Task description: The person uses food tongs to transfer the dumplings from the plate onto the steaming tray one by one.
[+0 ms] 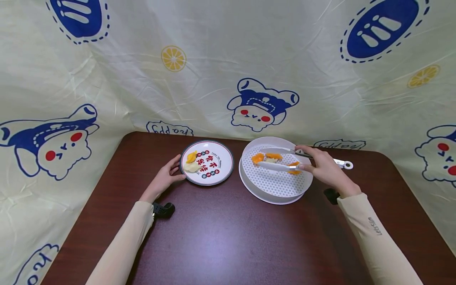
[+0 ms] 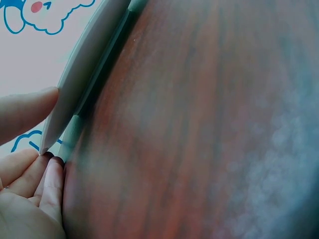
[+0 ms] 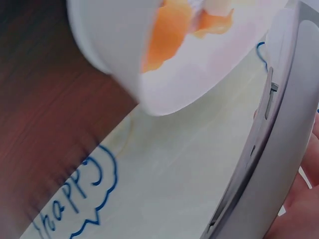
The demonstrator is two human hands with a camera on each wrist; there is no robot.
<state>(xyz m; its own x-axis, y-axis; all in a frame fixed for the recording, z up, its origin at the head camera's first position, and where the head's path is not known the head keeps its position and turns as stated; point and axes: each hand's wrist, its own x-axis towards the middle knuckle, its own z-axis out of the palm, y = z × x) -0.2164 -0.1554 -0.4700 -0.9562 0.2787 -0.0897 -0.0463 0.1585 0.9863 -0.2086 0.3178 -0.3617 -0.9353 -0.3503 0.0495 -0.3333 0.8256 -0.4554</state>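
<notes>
In the head view my left hand [image 1: 166,176] holds the left rim of a white plate [image 1: 223,170] with red lettering and a dark edge. A yellow dumpling-like piece [image 1: 191,157] and a pale one [image 1: 191,167] lie at the plate's left side. My right hand [image 1: 325,166] grips a pair of white-and-metal tongs [image 1: 276,166], their arms spread over a round white perforated tray [image 1: 274,186]. Several orange dumpling-like pieces [image 1: 257,158] and a pale one [image 1: 271,160] lie in the tray, between and beside the tong arms.
The perforated tray sits in a wider white base [image 1: 281,201] on a dark brown table [image 1: 213,237]. A printed pale cloth [image 1: 206,99] hangs right behind the table's far edge. Dark bands are on both wrists.
</notes>
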